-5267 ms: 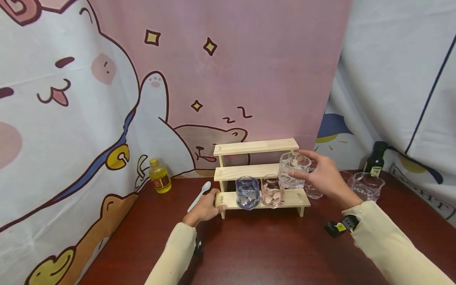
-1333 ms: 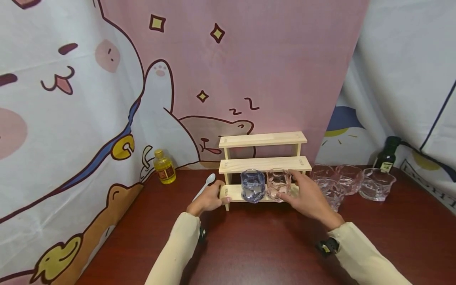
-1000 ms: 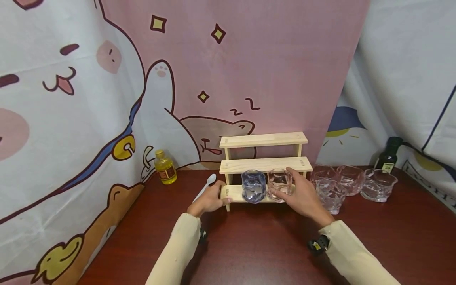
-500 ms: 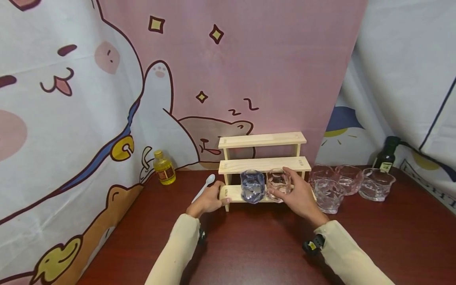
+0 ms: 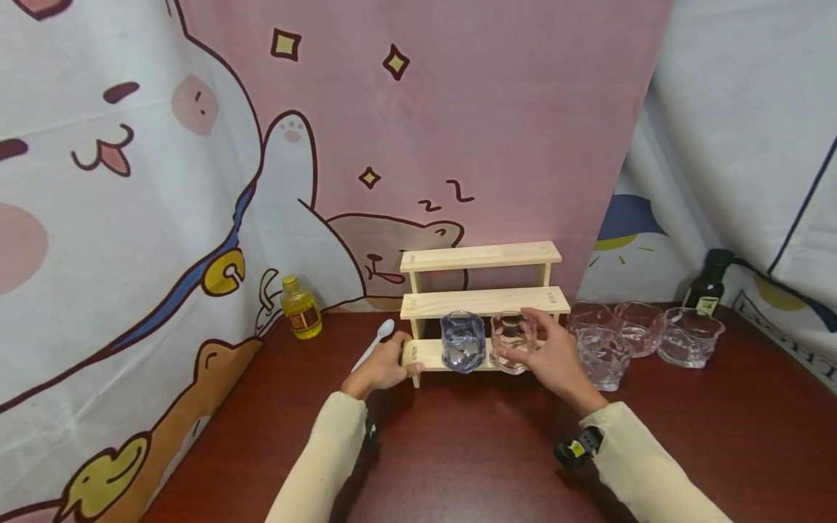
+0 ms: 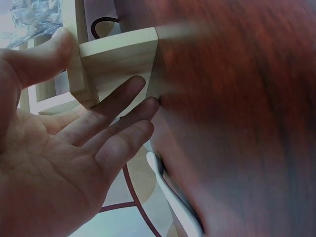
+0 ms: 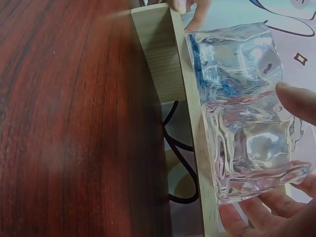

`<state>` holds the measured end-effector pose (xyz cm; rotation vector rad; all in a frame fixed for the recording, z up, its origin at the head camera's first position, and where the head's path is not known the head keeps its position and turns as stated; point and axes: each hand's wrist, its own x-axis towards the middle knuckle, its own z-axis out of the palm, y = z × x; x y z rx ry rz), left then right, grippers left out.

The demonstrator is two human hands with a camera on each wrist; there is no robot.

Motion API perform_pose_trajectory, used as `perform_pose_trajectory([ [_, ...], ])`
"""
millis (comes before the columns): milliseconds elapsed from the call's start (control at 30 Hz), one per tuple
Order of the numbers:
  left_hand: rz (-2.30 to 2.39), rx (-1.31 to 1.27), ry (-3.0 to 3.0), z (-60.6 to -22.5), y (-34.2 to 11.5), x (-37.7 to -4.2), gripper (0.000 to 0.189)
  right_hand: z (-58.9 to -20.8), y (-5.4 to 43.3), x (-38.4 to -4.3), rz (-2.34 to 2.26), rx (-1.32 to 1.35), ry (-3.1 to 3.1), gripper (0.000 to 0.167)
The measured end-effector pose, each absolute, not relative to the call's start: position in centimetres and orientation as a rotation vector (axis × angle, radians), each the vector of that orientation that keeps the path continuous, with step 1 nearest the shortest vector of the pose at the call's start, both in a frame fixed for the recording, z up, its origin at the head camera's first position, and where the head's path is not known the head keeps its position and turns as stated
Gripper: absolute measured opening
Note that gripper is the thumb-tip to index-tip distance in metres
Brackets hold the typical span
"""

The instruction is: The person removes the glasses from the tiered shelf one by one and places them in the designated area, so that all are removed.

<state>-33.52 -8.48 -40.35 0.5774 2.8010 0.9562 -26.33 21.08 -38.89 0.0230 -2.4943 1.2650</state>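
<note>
My left hand [image 5: 381, 365] pinches the left end of a three-tier wooden display stand [image 5: 484, 301], thumb on the bottom step and the other fingers loosely spread beside it. On that bottom step stands a blue-tinted glass [image 5: 463, 343]. Just right of it, a pale pink glass [image 5: 510, 338] stands upright, apparently resting on the step. My right hand [image 5: 556, 359] grips this pink glass from the right, with the thumb at the front and fingers behind. In the right wrist view the pink glass [image 7: 252, 148] sits close against the blue glass [image 7: 237, 61].
Several clear and pinkish glasses, among them a clear glass [image 5: 604, 359], stand on the table [image 5: 458, 450] at the right. Behind them is a dark green bottle [image 5: 709, 280]. A white spoon [image 5: 375, 341] and a yellow oil bottle [image 5: 301, 309] are at the left.
Earlier my right hand held a clear glass above the bottom step; that hand is now on the pink glass, and a clear glass stands front right. The left hand keeps its place.
</note>
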Motion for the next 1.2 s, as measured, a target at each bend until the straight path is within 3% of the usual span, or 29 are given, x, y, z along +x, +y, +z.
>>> perform_pose_trajectory([
  [867, 0.987, 0.572, 2.782, -40.3, -8.7, -33.7, 0.051, -37.3, 25.1, -20.5, 1.273, -0.022, -2.584, 0.087],
  [1200, 0.974, 0.562, 2.778, -40.1, -8.6, -33.6, 0.049, -38.4, 28.4, -17.9, 1.141, -0.061, -2.647, 0.086],
])
